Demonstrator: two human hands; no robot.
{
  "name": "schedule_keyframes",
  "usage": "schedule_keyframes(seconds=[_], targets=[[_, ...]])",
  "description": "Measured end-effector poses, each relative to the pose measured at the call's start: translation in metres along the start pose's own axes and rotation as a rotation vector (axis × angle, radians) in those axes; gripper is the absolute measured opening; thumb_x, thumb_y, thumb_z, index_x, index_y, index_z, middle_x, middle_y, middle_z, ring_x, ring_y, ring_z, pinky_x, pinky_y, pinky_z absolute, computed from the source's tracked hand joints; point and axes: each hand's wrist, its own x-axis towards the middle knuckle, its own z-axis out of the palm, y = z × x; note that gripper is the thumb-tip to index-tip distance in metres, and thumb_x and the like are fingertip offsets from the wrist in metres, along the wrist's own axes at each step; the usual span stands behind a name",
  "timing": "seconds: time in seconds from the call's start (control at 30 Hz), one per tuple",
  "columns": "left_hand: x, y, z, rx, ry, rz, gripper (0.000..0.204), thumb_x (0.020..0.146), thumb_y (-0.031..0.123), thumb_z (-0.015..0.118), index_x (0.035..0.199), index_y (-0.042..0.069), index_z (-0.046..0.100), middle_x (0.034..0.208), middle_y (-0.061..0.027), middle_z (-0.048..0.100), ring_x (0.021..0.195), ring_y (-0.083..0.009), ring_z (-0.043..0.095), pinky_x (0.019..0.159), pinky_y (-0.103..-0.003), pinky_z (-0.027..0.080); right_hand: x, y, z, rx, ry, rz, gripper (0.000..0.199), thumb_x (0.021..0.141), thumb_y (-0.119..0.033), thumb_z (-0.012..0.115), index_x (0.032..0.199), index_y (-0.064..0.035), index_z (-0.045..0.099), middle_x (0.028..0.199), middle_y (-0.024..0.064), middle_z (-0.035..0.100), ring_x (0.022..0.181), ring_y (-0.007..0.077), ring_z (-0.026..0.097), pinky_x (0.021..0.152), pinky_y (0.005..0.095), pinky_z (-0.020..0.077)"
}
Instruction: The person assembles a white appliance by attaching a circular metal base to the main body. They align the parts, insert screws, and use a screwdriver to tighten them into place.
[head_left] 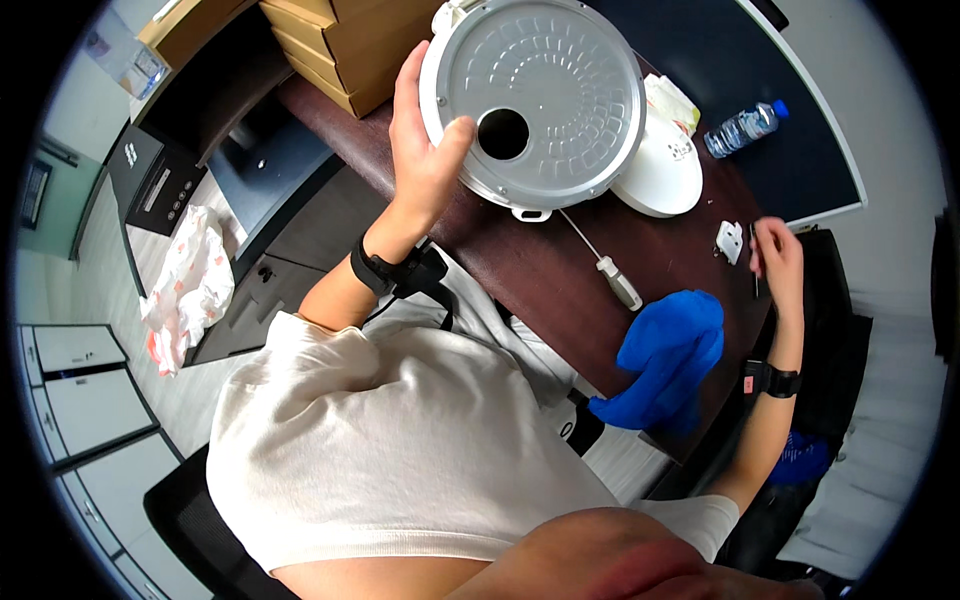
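My left hand [425,160] grips the left rim of a round white appliance part [560,110], which looks like a piece of a rice cooker. Its grey metal face is dimpled and has a round dark hole near my thumb. At the right, the curled fingers of my right hand [780,260] close on a thin black stick-like thing [755,280], partly hidden by them. Just left of these fingers lies a small white plastic piece [729,242]. A screwdriver [619,283] with a pale handle rests below the round part, its shaft pointing toward it.
Behind the round part is a white oval cover [660,175]. A blue cloth [670,350] hangs over the near table [480,245] edge. A water bottle [745,129] lies at the far right. Cardboard boxes [345,50] are stacked at the far left, and a plastic bag [195,285] is farther left.
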Motion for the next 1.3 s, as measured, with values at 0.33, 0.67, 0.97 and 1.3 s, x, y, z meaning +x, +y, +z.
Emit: schedule_keyframes(seconds=[0.33, 0.67, 0.97, 1.3], targets=[[-0.019, -0.011, -0.003, 0.026, -0.079, 0.149, 0.085, 0.082, 0.040, 0.067, 0.145, -0.005, 0.032, 0.149, -0.0293, 0.034, 0.138, -0.0405, 0.037, 0.112, -0.046, 0.031, -0.001, -0.191, 0.144, -0.016, 0.165, -0.778, 0.011, 0.090, -0.011, 0.069, 0.098, -0.0033, 0.069, 0.082, 0.0016, 0.065, 0.063, 0.0065, 0.056, 0.057, 0.0200, 0.0445], [-0.023, -0.011, -0.015, 0.127, -0.075, 0.223, 0.085, 0.074, 0.030, 0.066, 0.145, -0.004, 0.032, 0.148, -0.0305, 0.032, 0.138, -0.0454, 0.033, 0.113, -0.051, 0.027, 0.029, -0.232, 0.224, 0.371, -0.087, -0.612, 0.012, 0.090, -0.010, 0.069, 0.099, -0.0025, 0.071, 0.085, 0.0013, 0.067, 0.058, 0.0050, 0.056, 0.052, 0.0198, 0.0437], [-0.028, -0.001, -0.011, 0.252, -0.081, 0.321, 0.090, 0.067, 0.026, 0.069, 0.145, 0.000, 0.032, 0.150, -0.0298, 0.030, 0.138, -0.0505, 0.028, 0.113, -0.059, 0.021, 0.019, -0.231, 0.225, 0.350, -0.021, -0.622, 0.014, 0.092, -0.013, 0.067, 0.101, -0.0033, 0.072, 0.080, -0.0021, 0.065, 0.056, 0.0030, 0.053, 0.051, 0.0181, 0.0412], [-0.025, 0.010, -0.023, 0.251, -0.202, 0.362, 0.093, 0.062, 0.026, 0.079, 0.138, 0.000, 0.032, 0.147, -0.0318, 0.029, 0.134, -0.0492, 0.031, 0.109, -0.058, 0.026, 0.007, -0.228, 0.214, 0.352, -0.085, -0.549, 0.016, 0.093, -0.017, 0.068, 0.099, -0.0017, 0.070, 0.074, -0.0037, 0.062, 0.057, 0.0015, 0.051, 0.051, 0.0173, 0.0403]])
